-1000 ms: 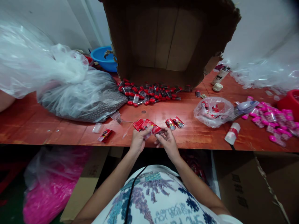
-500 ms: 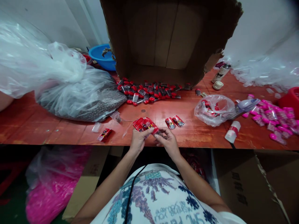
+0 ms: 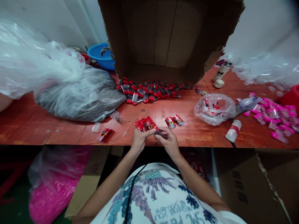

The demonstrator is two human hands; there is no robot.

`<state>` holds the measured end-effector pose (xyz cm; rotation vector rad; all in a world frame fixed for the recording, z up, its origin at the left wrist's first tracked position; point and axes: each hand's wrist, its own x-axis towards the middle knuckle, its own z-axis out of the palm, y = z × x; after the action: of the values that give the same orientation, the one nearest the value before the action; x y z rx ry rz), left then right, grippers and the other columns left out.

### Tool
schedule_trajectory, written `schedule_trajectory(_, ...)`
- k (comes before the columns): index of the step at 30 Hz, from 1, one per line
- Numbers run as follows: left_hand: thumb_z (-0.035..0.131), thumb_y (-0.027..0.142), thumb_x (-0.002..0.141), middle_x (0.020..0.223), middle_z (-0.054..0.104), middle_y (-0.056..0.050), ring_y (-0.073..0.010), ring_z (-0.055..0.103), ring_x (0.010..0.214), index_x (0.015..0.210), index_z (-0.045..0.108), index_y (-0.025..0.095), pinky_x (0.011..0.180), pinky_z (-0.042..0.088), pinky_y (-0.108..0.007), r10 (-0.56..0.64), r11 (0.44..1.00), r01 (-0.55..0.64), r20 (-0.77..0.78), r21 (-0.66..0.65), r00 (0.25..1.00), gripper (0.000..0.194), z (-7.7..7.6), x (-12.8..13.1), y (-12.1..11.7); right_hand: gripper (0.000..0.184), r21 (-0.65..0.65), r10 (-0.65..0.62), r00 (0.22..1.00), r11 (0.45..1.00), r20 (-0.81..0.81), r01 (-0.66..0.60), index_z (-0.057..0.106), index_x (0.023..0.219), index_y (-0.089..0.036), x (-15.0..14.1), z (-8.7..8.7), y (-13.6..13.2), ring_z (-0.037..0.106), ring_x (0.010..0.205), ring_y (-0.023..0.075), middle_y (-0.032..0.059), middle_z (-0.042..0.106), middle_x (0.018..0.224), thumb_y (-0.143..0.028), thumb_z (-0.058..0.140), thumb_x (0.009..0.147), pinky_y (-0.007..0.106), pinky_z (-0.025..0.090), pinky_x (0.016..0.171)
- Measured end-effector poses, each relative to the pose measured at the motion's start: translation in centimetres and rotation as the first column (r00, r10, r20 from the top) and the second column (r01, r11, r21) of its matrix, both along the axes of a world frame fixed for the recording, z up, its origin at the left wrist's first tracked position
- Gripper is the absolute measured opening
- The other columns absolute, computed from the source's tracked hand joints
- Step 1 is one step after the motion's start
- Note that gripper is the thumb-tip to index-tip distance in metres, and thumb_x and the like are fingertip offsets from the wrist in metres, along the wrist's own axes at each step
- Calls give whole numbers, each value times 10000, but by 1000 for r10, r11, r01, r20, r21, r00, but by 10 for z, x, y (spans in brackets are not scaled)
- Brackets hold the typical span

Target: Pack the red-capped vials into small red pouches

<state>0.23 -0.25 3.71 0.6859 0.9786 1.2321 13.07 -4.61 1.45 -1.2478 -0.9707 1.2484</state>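
Above the table's front edge, my left hand point(image 3: 139, 140) is closed on several red printed sleeves point(image 3: 140, 125), fanned out beyond the thumb. My right hand point(image 3: 169, 142) pinches a small container with dark contents point(image 3: 161, 134). One end of it meets the frontmost sleeve; how far it sits inside is hidden by my fingers. Two packets in red printed sleeves point(image 3: 174, 121) lie just beyond my right hand. To the left of my hands is a stack of red sleeves point(image 3: 104, 134). A pile of red-capped containers point(image 3: 147, 92) spreads out at the opening of a cardboard box point(image 3: 161, 70).
A clear bag of dark beads point(image 3: 86, 99) lies at the left on the red table point(image 3: 77, 132). Rightward are a plastic bag with red packets point(image 3: 213, 109), a scoop point(image 3: 247, 103), a white roll point(image 3: 233, 130), pink containers point(image 3: 271, 113) and a flask point(image 3: 221, 71).
The frontmost sleeve has turned more upright, and the dark container lines up against it. Both hands stay close together in nearly the same place.
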Motion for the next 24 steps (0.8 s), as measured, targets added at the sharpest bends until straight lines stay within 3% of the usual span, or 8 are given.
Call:
schedule_trajectory(8, 836, 90, 464, 729, 688, -11, -152, 633, 676, 782, 670, 143, 709, 498, -262, -79, 997, 79, -14, -21, 997, 363, 6, -1, -1, 438, -92, 40, 975, 994, -220, -61, 529, 1016, -234, 4, 2, 1, 648, 611, 122, -24, 598, 895, -342, 766, 664, 196, 511, 446)
schedule_trajectory(11, 836, 113, 478, 674, 674, -3, -138, 620, 619, 708, 664, 136, 651, 500, -245, -47, 998, 46, -13, -47, 999, 289, 6, 0, 1, 394, -11, 58, 989, 998, -136, -60, 582, 1051, -239, 7, -1, 1, 648, 785, 147, 2, 613, 962, -319, 745, 701, 263, 567, 639)
schedule_trajectory(13, 837, 124, 483, 646, 666, 6, -131, 613, 586, 682, 659, 137, 622, 505, -244, -22, 998, 20, -20, -65, 1000, 268, 4, 1, 1, 395, 73, 70, 996, 995, -60, -65, 619, 1116, -260, 7, -2, 0, 611, 954, 170, 24, 587, 1061, -296, 719, 735, 318, 543, 829)
schedule_trajectory(15, 839, 124, 484, 649, 674, 0, -142, 624, 589, 695, 668, 137, 623, 518, -257, -50, 995, 47, -30, -83, 998, 272, 3, 3, 0, 412, 110, 75, 996, 991, -48, -69, 624, 1165, -287, 7, -3, 0, 579, 1023, 182, 33, 551, 1111, -291, 695, 759, 344, 512, 904)
schedule_trajectory(20, 830, 145, 526, 713, 713, -60, -173, 658, 635, 728, 698, 106, 642, 529, -268, -158, 980, 158, 11, -118, 987, 244, 0, 6, -3, 609, 31, 44, 976, 999, -215, -38, 525, 1277, -329, 5, -6, 2, 613, 847, 138, 17, 518, 1116, -302, 733, 704, 313, 569, 752)
schedule_trajectory(24, 826, 130, 526, 798, 728, -41, -169, 672, 701, 815, 701, 137, 702, 534, -277, -46, 990, 57, 82, -131, 996, 315, -4, 4, -1, 579, -14, 58, 968, 998, -242, -63, 584, 1202, -276, 12, -8, 7, 642, 786, 140, 18, 576, 1094, -336, 759, 653, 306, 576, 695)
